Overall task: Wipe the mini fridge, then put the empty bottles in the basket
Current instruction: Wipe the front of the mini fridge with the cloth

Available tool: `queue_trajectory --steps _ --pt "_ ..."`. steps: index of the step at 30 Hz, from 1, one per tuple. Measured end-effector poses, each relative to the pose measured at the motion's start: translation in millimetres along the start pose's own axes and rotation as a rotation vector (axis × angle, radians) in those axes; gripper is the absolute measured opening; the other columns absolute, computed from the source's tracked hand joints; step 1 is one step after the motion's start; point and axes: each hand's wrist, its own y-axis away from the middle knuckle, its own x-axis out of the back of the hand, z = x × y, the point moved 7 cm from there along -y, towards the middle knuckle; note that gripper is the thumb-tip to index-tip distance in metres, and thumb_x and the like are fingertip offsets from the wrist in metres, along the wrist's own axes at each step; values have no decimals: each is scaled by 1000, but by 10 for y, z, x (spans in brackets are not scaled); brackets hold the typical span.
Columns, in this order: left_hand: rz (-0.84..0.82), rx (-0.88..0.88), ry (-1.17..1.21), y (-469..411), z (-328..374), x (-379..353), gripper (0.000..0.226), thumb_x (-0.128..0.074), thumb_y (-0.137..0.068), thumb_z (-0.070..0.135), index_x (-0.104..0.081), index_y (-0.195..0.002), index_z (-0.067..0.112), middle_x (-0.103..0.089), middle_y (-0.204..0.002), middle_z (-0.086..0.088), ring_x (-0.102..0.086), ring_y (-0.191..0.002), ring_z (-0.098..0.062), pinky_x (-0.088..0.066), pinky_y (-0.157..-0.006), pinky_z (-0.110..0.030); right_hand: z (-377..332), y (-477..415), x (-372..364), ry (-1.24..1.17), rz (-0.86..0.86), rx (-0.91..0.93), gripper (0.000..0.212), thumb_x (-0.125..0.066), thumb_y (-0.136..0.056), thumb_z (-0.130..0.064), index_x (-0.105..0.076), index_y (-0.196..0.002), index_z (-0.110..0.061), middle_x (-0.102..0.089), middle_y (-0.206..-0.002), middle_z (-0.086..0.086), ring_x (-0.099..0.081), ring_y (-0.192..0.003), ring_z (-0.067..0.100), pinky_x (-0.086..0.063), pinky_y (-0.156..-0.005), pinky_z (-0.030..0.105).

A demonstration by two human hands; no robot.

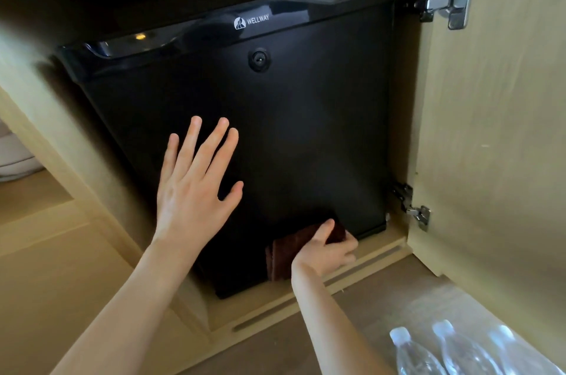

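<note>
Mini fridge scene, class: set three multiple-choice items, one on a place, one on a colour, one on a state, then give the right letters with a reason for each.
1. Where does the cloth touch the mini fridge?
A. its top edge
B. the lower part of its door
C. its lock

2. What colour is the cloth?
A. white
B. yellow
C. dark brown

3. How is the left hand?
A. open, fingers spread on the door
C. gripping a bottle
B. closed in a fist

Answers: 1 B, the right hand presses it near the door's bottom edge. 2 C, its folds look dark brown. 3 A, the palm lies flat, fingers apart.
</note>
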Motion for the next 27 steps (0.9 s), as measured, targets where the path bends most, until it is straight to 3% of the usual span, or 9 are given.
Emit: queue_trajectory --steps 2,7,10,13,16,18,20,24,27 --pt "1 1 2 2 7 -4 85 -73 -82 31 -31 -154 17 -27 -162 -2 -6 -155 -25 -3 -125 -45 -74 -6 18 -39 -33 8 34 -61 -95 -42 -47 -120 -23 -38 -118 2 -55 -99 25 -51 -72 32" --pt "25 -21 -28 -12 52 -24 77 -65 -87 34 -32 -154 16 -30 -161 -2 -11 -154 -26 -3 -125 -46 -1051 172 -203 -286 -89 366 23 -70 -89 -39 -54 -104 -32 -44 -107 -8 -57 -92 4 -46 -73 6" --pt "17 -63 -15 -28 149 -69 76 -60 -86 37 -33 -154 17 -30 -161 -2 -13 -154 -26 -5 -125 -46 -1321 222 -254 -294 -140 593 27 -70 -87 -39 -56 -107 -27 -43 -107 -13 -57 -95 4 -46 -79 6" --pt "5 -68 -1 -20 202 -117 76 -63 -87 34 -32 -154 16 -29 -162 -2 -11 -154 -26 -4 -125 -46 -998 37 -166 -251 -62 510 28 -69 -90 -37 -56 -109 -21 -42 -107 -8 -56 -92 4 -48 -78 11" --pt "-3 -49 3 -7 210 -128 75 -65 -89 32 -31 -154 16 -28 -162 -2 -9 -154 -26 -2 -125 -45 -462 -207 -7 -165 20 113 35 -62 -94 -41 -51 -119 -17 -40 -113 0 -56 -90 14 -54 -78 29" --pt "-6 -41 6 -13 224 -119 74 -59 -88 35 -31 -154 16 -28 -162 -1 -9 -154 -26 -2 -125 -45 -356 -245 38 -161 28 -38 36 -60 -96 -40 -49 -122 -18 -38 -114 -1 -56 -96 23 -52 -75 31" --pt "-13 -51 -1 -32 243 -116 76 -57 -87 37 -31 -154 16 -30 -161 -1 -11 -154 -26 -3 -125 -45 -499 -228 19 -211 30 -1 31 -62 -95 -39 -51 -118 -20 -38 -112 -3 -57 -96 21 -51 -77 29" --pt "-2 -90 -17 -89 334 -139 76 -64 -88 34 -32 -154 16 -29 -161 -1 -13 -154 -27 -4 -125 -46 -1118 -102 -135 -302 -63 306 21 -69 -90 -38 -54 -103 -30 -44 -108 -6 -57 -92 2 -45 -76 8" --pt "-7 -89 -7 -101 396 -181 78 -67 -87 33 -32 -154 16 -29 -161 -1 -10 -154 -27 -2 -125 -45 -1328 -73 -173 -292 -110 509 23 -71 -88 -38 -55 -104 -32 -45 -108 -6 -55 -97 -1 -45 -78 4"
